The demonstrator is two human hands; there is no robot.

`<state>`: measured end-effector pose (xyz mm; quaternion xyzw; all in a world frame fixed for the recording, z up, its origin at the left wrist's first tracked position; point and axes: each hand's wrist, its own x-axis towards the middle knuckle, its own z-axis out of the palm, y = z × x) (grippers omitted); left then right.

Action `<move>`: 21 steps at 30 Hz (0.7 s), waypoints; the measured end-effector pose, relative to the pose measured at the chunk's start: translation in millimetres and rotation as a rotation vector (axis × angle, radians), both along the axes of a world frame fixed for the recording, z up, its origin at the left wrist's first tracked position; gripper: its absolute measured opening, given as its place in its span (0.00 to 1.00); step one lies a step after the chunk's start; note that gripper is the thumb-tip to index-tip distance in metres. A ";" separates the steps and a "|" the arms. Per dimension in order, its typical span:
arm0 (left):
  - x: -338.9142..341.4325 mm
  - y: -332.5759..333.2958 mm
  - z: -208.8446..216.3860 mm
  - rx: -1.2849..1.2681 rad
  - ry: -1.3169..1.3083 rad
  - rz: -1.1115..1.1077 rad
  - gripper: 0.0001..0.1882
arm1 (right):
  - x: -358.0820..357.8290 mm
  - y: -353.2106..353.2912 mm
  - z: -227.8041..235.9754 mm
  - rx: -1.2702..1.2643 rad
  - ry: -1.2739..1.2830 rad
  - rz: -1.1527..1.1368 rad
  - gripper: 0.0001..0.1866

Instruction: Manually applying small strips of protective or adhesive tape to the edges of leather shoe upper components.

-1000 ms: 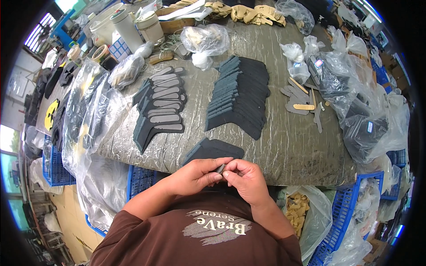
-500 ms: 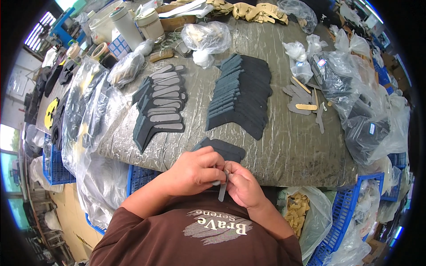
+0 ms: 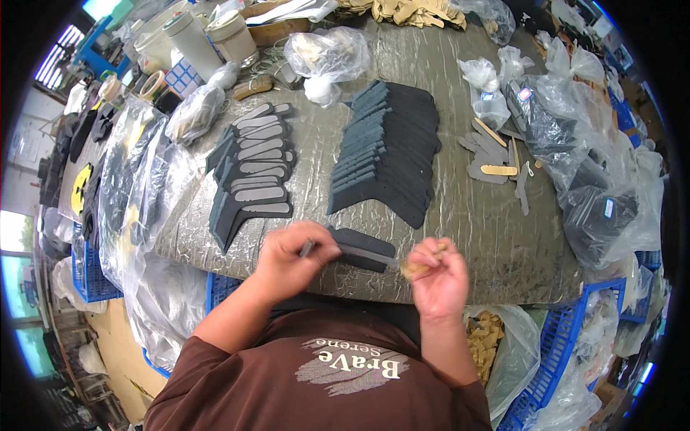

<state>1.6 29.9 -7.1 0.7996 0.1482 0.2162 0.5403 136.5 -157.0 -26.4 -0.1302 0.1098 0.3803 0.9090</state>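
Near the table's front edge, my left hand point(image 3: 293, 262) is closed on a thin grey strip point(image 3: 366, 255), which stretches out toward my right hand. My right hand point(image 3: 440, 276) is apart from the left, fingers curled around a small tan piece point(image 3: 415, 271) blurred by motion; it looks like peeled backing paper, but I cannot be sure. Under the strip lies a dark, flat cut piece point(image 3: 365, 241) on the table. Farther left fans a row of dark pieces with grey strips on them point(image 3: 260, 179). In the middle is an overlapping stack of plain dark pieces point(image 3: 392, 154).
Grey and tan strips point(image 3: 492, 161) lie loose on the right of the table point(image 3: 496, 237). Clear plastic bags point(image 3: 596, 172) crowd the right edge, and another bag point(image 3: 327, 57) sits at the back. Tubs point(image 3: 231, 37) stand back left. A blue crate point(image 3: 553, 352) is below the table.
My hands have moved apart, the left leftward and the right to the right. The grey strip now stretches between them, and a tan piece shows in my right hand.
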 end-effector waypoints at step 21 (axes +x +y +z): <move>10.9 7.3 -3.8 -0.100 0.559 0.049 0.05 | -23.4 -12.5 -10.2 -1.252 -2.169 0.031 0.11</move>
